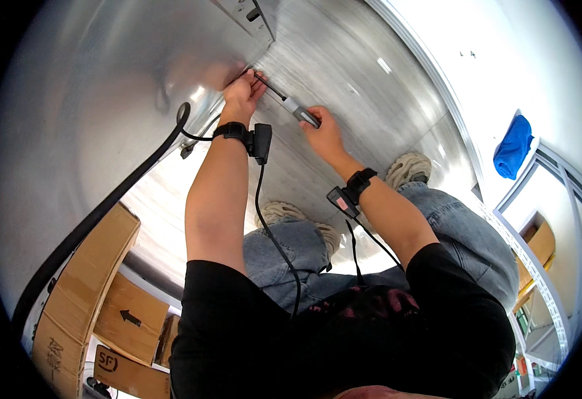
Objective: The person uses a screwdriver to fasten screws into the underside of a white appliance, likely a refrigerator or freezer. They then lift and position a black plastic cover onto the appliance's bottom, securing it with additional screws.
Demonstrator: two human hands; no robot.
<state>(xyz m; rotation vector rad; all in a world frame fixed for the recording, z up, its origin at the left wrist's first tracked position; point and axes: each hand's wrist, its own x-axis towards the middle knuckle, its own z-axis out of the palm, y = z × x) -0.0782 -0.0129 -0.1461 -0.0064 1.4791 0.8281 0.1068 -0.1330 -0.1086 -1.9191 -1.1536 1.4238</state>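
My right hand (323, 135) is closed around the grey and black handle of a screwdriver (297, 111). Its thin dark shaft slants up and left to the lower edge of a shiny metal panel (151, 80). At the shaft's tip, my left hand (243, 92) has its fingers curled together against the panel's bottom edge. Whatever the left fingers pinch there is too small and partly hidden to make out. Each wrist carries a black strap with a small black box and a cable.
A thick black cable (111, 206) runs along the panel at the left. Cardboard boxes (81, 286) stand at the lower left. My shoes (409, 167) and bent knees are close below my hands on the grey floor (370, 86). A blue cloth (513, 147) lies at the right beside white metal shelving (537, 266).
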